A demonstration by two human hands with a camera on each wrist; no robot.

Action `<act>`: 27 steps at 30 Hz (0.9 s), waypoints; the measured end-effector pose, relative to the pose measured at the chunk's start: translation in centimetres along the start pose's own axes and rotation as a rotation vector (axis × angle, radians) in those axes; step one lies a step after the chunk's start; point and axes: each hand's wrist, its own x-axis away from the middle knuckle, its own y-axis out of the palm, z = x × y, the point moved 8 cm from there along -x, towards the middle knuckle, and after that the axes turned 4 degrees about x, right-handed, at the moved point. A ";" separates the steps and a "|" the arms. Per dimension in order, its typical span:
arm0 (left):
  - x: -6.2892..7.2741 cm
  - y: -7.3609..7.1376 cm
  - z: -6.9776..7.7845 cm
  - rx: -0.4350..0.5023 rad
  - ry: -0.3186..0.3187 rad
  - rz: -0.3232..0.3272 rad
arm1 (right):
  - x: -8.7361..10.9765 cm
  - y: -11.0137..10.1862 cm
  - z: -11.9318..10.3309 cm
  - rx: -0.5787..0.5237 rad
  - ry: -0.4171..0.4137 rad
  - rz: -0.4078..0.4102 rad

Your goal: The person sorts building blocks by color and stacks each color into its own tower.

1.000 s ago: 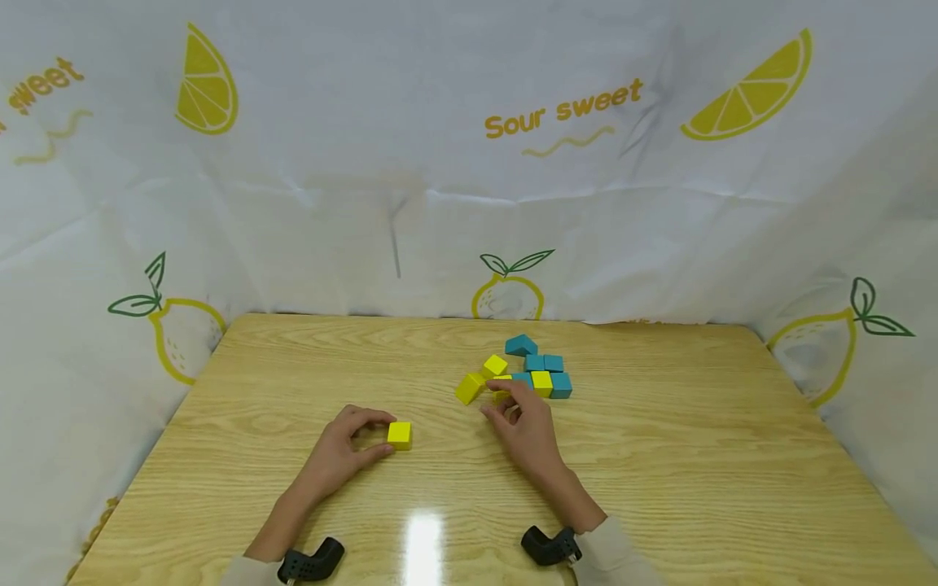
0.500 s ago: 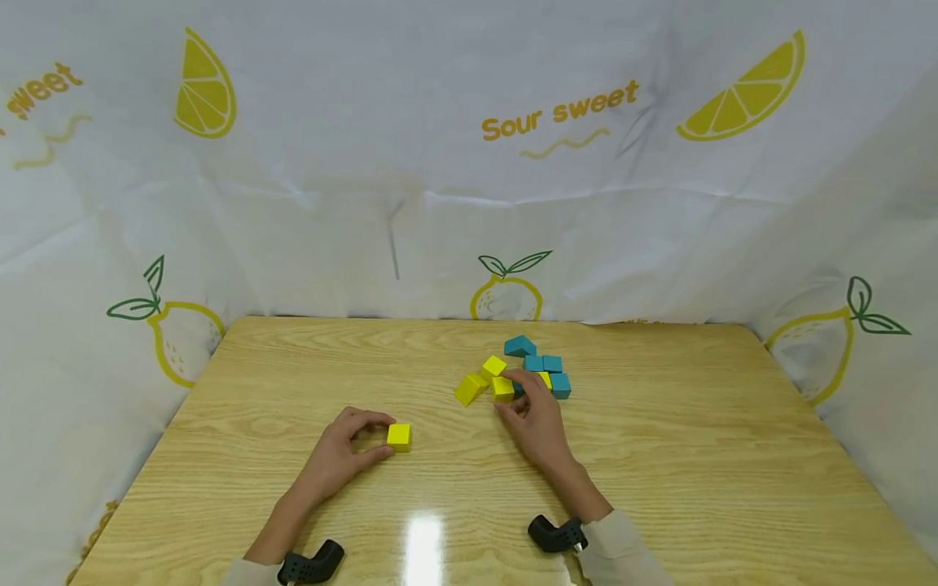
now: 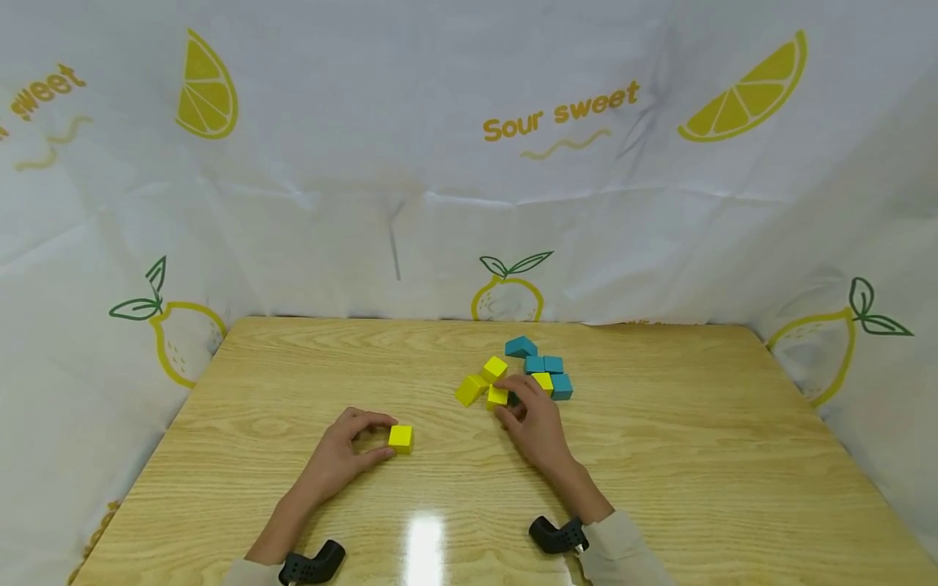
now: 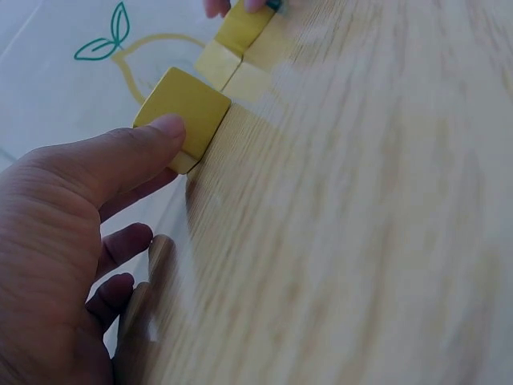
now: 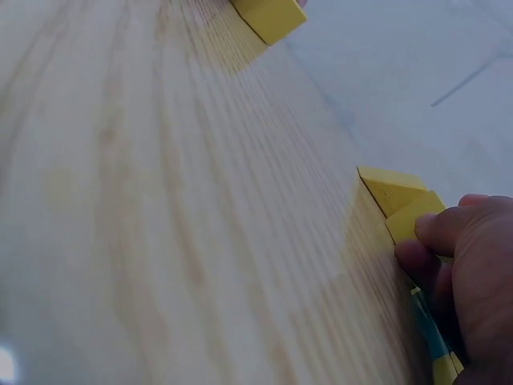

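– So, what does the nearer hand have?

– The left hand (image 3: 340,448) pinches one yellow cube (image 3: 401,438) between thumb and finger, on the worktop (image 3: 659,472).

– And farther out?

– The right hand (image 3: 538,427) has a second yellow cube (image 3: 497,399) between thumb and finger. Since half a second ago, that cube has slid slightly left and nearer the person, while the left hand's cube stays put. I judge the work in hand is now shifting this piece; whether it is apart from the teal behind the fingers, I can't tell.

– What lies past that hand?

– A yellow block (image 3: 471,391) left of its fingertips, another yellow cube (image 3: 494,369) just beyond them, teal blocks (image 3: 562,386) to its right and beyond, and farthest, a teal wedge (image 3: 520,347).

– Does another view add anything?

– Yes: the right wrist view shows the thumb on the cube's face and the yellow block's seemingly triangular side, unclear from the head. Only the head view shows the teal wedge.
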 end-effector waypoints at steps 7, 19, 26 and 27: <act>0.1 0.0 0.0 0.000 0.001 -0.002 | 0.3 0.4 -0.4 -0.029 -0.107 -0.016; 0.0 0.1 0.0 -0.001 0.001 -0.015 | 0.9 0.6 -0.6 -0.072 0.004 -0.107; 0.0 0.1 -0.1 -0.002 0.015 -0.011 | 1.1 1.0 -0.2 -0.092 0.077 -0.125; 0.0 0.1 -0.1 -0.002 0.015 -0.012 | 1.1 1.0 -0.2 -0.098 0.080 -0.122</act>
